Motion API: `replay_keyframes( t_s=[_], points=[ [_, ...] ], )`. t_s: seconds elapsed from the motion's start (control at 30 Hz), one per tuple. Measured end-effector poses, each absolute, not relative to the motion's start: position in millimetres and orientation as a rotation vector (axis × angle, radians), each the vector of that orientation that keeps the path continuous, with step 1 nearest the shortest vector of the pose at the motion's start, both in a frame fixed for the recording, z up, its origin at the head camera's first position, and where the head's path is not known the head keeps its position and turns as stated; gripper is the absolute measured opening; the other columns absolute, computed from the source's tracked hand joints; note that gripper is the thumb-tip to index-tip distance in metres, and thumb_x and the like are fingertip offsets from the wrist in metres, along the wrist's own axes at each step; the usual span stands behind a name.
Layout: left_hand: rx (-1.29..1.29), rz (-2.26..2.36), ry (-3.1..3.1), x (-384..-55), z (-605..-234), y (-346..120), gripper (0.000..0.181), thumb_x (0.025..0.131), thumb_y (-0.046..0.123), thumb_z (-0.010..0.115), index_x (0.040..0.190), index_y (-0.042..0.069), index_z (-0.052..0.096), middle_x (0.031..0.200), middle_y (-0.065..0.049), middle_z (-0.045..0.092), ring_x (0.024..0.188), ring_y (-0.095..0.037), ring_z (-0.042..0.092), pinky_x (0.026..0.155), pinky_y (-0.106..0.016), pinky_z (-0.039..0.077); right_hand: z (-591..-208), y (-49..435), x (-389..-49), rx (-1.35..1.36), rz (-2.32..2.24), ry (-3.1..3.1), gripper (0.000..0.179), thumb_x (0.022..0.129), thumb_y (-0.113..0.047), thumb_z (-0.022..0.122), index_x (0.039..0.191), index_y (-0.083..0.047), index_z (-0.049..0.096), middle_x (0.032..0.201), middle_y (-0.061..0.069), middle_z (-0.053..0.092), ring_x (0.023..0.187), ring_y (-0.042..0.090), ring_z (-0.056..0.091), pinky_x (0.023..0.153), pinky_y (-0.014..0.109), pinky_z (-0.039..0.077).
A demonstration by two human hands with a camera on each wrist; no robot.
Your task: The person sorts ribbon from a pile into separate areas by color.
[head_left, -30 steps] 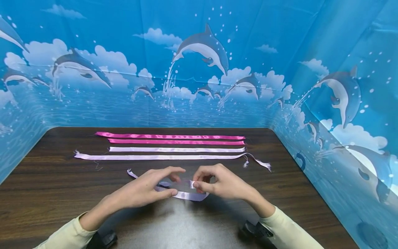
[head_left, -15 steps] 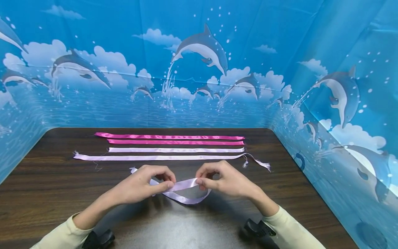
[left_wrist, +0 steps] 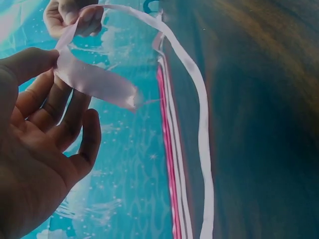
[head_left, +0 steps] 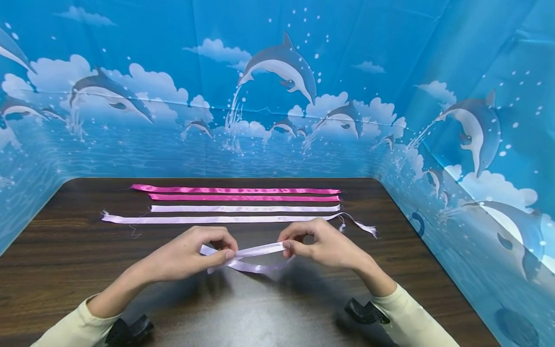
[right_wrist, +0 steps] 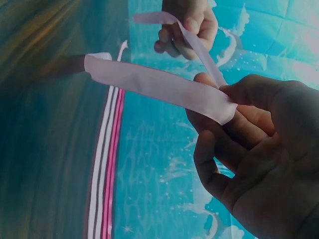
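A pale lilac satin ribbon (head_left: 260,250) is pinched in both hands above the table. My left hand (head_left: 191,253) grips it between thumb and fingers, and a short loose end (left_wrist: 99,84) sticks out past the fingertips in the left wrist view. My right hand (head_left: 325,246) pinches the ribbon farther along. Between the hands one stretch runs nearly straight, while the rest hangs below in a curved loop (head_left: 256,268). From the right wrist, a wide bend of the ribbon (right_wrist: 154,84) leads away from my right fingers toward the table side.
Two bright pink ribbons (head_left: 243,191) lie side by side at the table's back. In front of them are a straight pale ribbon (head_left: 243,208) and a longer one (head_left: 217,220) with frayed ends. A dolphin-print curtain (head_left: 260,144) borders the dark wood table (head_left: 65,270).
My left thumb and fingers, apart one second ago, have closed on the ribbon. The hands have since drawn farther apart, with more ribbon stretched between them and the right hand slightly higher.
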State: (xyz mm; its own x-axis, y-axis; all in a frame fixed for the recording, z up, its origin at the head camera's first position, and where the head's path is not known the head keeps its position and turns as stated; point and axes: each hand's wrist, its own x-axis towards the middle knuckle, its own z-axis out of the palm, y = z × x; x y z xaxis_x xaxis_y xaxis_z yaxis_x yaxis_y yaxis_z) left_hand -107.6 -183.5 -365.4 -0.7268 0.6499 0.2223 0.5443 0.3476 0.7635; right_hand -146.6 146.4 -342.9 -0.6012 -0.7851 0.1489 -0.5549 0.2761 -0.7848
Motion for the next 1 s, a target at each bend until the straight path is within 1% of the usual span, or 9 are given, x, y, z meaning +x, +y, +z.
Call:
replay_keyframes(
  t_s=[0.1,0.2,0.33,0.47,0.6,0.77,0.83,0.9,1.0],
  points=[
    [1.109,1.327,2.486,-108,-363,-185,0.009,0.105,0.022,0.06,0.109,0.024,0.068,0.098,0.009,0.068,0.095,-0.014,0.064,0.083,-0.034,0.053,-339,151,-148,-1.212,-1.218,2.289,0.019,0.101,-0.003,0.059,0.11,-0.014,0.072,0.089,-0.003,0.072,0.085,0.018,0.072,0.07,0.036,0.055],
    [1.095,1.318,2.487,-108,-362,-186,0.008,0.105,0.022,0.061,0.107,0.024,0.068,0.095,0.009,0.067,0.092,-0.014,0.063,0.08,-0.034,0.053,-336,155,-149,-1.197,-1.199,2.301,0.022,0.101,0.0,0.058,0.112,-0.013,0.072,0.089,-0.003,0.073,0.083,0.019,0.072,0.07,0.035,0.056],
    [1.082,1.309,2.506,-108,-360,-188,0.006,0.105,0.024,0.061,0.104,0.024,0.067,0.089,0.008,0.065,0.089,-0.014,0.062,0.079,-0.034,0.052,-332,159,-152,-1.198,-1.161,2.313,0.027,0.099,0.004,0.056,0.113,-0.012,0.072,0.09,-0.005,0.073,0.081,0.021,0.07,0.066,0.033,0.054],
    [1.071,1.296,2.539,-109,-358,-193,0.005,0.104,0.022,0.062,0.102,0.023,0.066,0.091,0.008,0.065,0.091,-0.013,0.062,0.082,-0.034,0.051,-331,163,-159,-1.193,-1.106,2.357,0.031,0.097,0.008,0.055,0.114,-0.01,0.072,0.091,-0.007,0.072,0.078,0.021,0.068,0.061,0.029,0.05],
    [1.047,1.293,2.571,-110,-356,-201,0.005,0.103,0.02,0.063,0.1,0.024,0.065,0.091,0.007,0.064,0.089,-0.013,0.062,0.08,-0.032,0.051,-333,169,-167,-1.168,-1.095,2.382,0.027,0.099,0.006,0.056,0.114,-0.008,0.072,0.091,-0.007,0.072,0.078,0.021,0.066,0.061,0.029,0.05],
    [1.013,1.311,2.61,-111,-361,-213,0.006,0.102,0.019,0.065,0.098,0.024,0.064,0.086,0.007,0.061,0.082,-0.014,0.06,0.073,-0.03,0.05,-337,176,-174,-1.138,-1.112,2.374,0.025,0.101,0.003,0.055,0.118,-0.005,0.072,0.092,-0.004,0.072,0.083,0.024,0.069,0.071,0.034,0.056],
    [0.986,1.314,2.623,-112,-366,-220,0.007,0.101,0.019,0.066,0.097,0.024,0.064,0.085,0.007,0.061,0.079,-0.013,0.059,0.07,-0.03,0.049,-338,179,-174,-1.116,-1.098,2.384,0.025,0.101,0.002,0.055,0.119,-0.005,0.072,0.093,-0.005,0.072,0.082,0.022,0.067,0.071,0.034,0.055],
    [0.939,1.318,2.626,-112,-372,-229,0.006,0.101,0.019,0.066,0.097,0.024,0.064,0.083,0.006,0.06,0.077,-0.013,0.059,0.068,-0.03,0.049,-339,182,-174,-1.099,-1.077,2.401,0.025,0.103,-0.001,0.054,0.119,-0.006,0.072,0.093,-0.006,0.072,0.076,0.018,0.063,0.067,0.031,0.052],
    [0.861,1.328,2.621,-113,-378,-244,0.005,0.102,0.019,0.065,0.099,0.022,0.064,0.084,0.003,0.06,0.075,-0.014,0.059,0.066,-0.031,0.049,-337,185,-175,-1.09,-1.044,2.434,0.024,0.105,-0.005,0.053,0.117,-0.01,0.073,0.092,-0.007,0.072,0.07,0.015,0.055,0.06,0.028,0.042]
  ],
)
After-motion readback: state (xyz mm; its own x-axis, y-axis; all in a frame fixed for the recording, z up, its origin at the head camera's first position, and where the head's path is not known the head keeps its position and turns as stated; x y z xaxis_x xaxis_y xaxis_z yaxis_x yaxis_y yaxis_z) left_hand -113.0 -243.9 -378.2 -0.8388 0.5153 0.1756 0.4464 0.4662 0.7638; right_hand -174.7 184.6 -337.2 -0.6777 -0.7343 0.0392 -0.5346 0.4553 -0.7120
